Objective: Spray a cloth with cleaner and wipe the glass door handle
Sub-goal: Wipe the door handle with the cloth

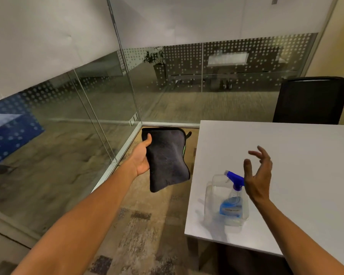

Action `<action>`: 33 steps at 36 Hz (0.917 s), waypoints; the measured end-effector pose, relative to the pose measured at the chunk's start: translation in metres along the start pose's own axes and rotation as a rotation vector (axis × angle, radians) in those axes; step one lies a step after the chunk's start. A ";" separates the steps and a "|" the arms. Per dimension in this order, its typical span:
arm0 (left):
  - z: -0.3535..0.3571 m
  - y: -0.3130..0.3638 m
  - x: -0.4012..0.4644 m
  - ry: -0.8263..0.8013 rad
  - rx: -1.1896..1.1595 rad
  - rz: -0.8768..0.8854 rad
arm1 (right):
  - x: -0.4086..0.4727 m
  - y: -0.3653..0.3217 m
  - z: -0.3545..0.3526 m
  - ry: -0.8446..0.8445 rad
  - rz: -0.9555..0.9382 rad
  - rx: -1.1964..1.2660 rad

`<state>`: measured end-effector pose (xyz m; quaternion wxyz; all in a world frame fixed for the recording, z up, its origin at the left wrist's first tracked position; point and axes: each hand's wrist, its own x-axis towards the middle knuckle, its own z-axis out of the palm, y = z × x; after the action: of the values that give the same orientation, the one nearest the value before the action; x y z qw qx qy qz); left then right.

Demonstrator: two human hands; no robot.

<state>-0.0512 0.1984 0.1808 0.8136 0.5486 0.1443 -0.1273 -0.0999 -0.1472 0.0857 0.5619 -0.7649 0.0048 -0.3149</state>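
Observation:
My left hand (141, 155) holds a dark grey cloth (167, 159) by its left edge, thumb on top, out over the carpet left of the table. A clear spray bottle (233, 199) with a blue trigger head and blue label stands near the front left corner of the white table (296, 155). My right hand (257, 173) hovers just right of the bottle's head with fingers spread, holding nothing. No door handle shows in this view.
Glass partition walls (99, 100) with a dotted frost pattern meet in a corner ahead. A black office chair (311, 100) stands behind the table at the right. Patterned carpet (139, 235) covers the floor between me and the glass.

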 end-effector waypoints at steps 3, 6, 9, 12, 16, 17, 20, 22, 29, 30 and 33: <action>-0.019 0.007 -0.018 -0.025 0.000 0.007 | -0.003 -0.040 0.030 0.020 -0.157 0.001; -0.042 0.016 -0.038 -0.052 0.021 -0.001 | -0.016 -0.081 0.074 -0.114 -0.182 0.026; -0.072 0.027 -0.063 -0.076 0.096 -0.035 | -0.036 -0.121 0.119 -0.301 -0.183 0.042; -0.106 0.036 -0.089 -0.117 0.168 -0.077 | -0.057 -0.155 0.161 -0.509 -0.193 0.021; -0.158 0.041 -0.125 -0.131 0.238 -0.106 | -0.086 -0.189 0.216 -0.801 -0.151 0.077; -0.172 0.041 -0.135 -0.140 0.248 -0.112 | -0.095 -0.197 0.231 -0.873 -0.128 0.097; -0.221 0.041 -0.164 -0.121 0.250 -0.100 | -0.122 -0.221 0.274 -1.115 -0.072 0.077; -0.241 0.040 -0.177 -0.094 0.294 -0.100 | -0.133 -0.228 0.291 -1.248 -0.010 0.103; -0.317 0.046 -0.226 0.009 0.346 -0.146 | -0.185 -0.268 0.361 -1.585 0.027 0.147; -0.325 0.048 -0.233 0.032 0.349 -0.142 | -0.194 -0.273 0.370 -1.648 0.028 0.171; -0.347 0.059 -0.249 0.128 0.396 -0.102 | -0.218 -0.287 0.398 -1.737 0.047 0.203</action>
<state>-0.2931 0.5542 0.2005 0.6718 0.6966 0.1954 -0.1591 -0.1805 0.3780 0.1619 0.4385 -0.6803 -0.4372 0.3921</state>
